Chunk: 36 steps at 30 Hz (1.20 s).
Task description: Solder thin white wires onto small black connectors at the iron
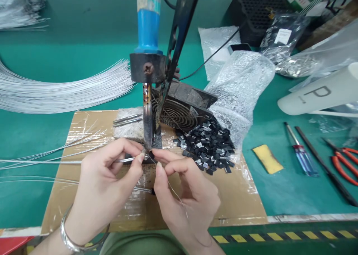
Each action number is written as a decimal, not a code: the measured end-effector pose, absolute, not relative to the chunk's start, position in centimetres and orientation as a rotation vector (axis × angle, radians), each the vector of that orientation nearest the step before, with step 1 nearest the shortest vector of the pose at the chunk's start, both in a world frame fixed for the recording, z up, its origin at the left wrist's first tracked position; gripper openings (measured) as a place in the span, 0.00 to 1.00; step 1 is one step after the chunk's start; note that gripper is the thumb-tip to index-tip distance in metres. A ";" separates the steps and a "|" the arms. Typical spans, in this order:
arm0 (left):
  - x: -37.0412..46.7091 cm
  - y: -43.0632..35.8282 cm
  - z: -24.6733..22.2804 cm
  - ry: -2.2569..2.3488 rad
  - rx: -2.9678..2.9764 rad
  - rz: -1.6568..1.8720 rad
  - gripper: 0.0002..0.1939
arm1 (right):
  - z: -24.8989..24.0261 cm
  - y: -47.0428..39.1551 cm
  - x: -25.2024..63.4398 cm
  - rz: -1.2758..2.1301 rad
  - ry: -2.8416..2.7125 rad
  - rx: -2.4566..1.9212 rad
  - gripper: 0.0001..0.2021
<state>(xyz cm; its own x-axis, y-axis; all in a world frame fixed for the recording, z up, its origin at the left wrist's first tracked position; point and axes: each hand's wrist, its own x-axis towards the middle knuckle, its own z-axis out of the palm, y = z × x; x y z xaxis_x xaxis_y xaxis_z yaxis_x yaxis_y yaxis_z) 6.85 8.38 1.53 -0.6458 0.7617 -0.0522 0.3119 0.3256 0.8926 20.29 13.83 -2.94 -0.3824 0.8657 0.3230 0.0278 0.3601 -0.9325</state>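
My left hand [110, 180] pinches the end of a thin silver wire [41, 161] that runs off to the left across the cardboard. My right hand [186, 189] pinches a small black part at the same spot, with a fine solder strand [177, 197] trailing down over its palm. Both fingertips meet right under the tip of a mounted soldering iron [147, 117], which hangs upright from a blue handle [148, 27] in a black bracket. A pile of small black components [208, 145] lies just right of the iron.
A taped cardboard sheet [240, 199] covers the green bench. A big bundle of silver wires [56, 89] fans at left. A small black fan [181, 109] sits behind the iron. Bubble wrap [240, 83], a yellow sponge [267, 158], a screwdriver [300, 154] and red-handled pliers [345, 161] lie right.
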 end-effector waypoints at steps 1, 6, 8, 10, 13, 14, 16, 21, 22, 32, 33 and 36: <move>6.9 8.4 1.6 2.128 0.943 1.279 0.04 | -2.9 13.8 20.3 1.144 -1.705 -0.797 0.10; 6.9 8.5 1.6 2.128 0.928 1.270 0.04 | -3.1 13.8 20.2 1.144 -1.694 -0.792 0.10; 6.9 8.4 1.6 2.129 0.927 1.274 0.04 | -3.1 13.8 20.2 1.145 -1.694 -0.796 0.10; 6.9 8.3 1.5 2.129 0.930 1.278 0.04 | -3.0 13.8 20.2 1.147 -1.696 -0.799 0.10; 6.9 8.2 1.5 2.124 0.933 1.278 0.04 | -3.0 13.8 20.2 1.139 -1.699 -0.793 0.10; 6.9 8.2 1.5 2.122 0.933 1.280 0.04 | -3.0 13.8 20.2 1.138 -1.698 -0.796 0.10; 6.9 8.3 1.5 2.121 0.929 1.282 0.04 | -3.0 13.8 20.2 1.143 -1.698 -0.797 0.10; 6.8 8.5 1.6 2.117 0.923 1.275 0.05 | -3.1 13.9 20.3 1.142 -1.710 -0.781 0.09; 6.9 8.4 1.7 2.116 0.929 1.273 0.04 | -3.1 13.8 20.3 1.143 -1.711 -0.780 0.10; 6.9 8.2 1.6 2.132 0.928 1.269 0.04 | -3.0 13.7 20.3 1.153 -1.694 -0.790 0.10; 6.9 8.2 1.6 2.134 0.927 1.267 0.04 | -3.0 13.7 20.3 1.152 -1.694 -0.788 0.10; 6.9 8.3 1.6 2.142 0.922 1.263 0.05 | -3.0 13.7 20.2 1.141 -1.688 -0.782 0.10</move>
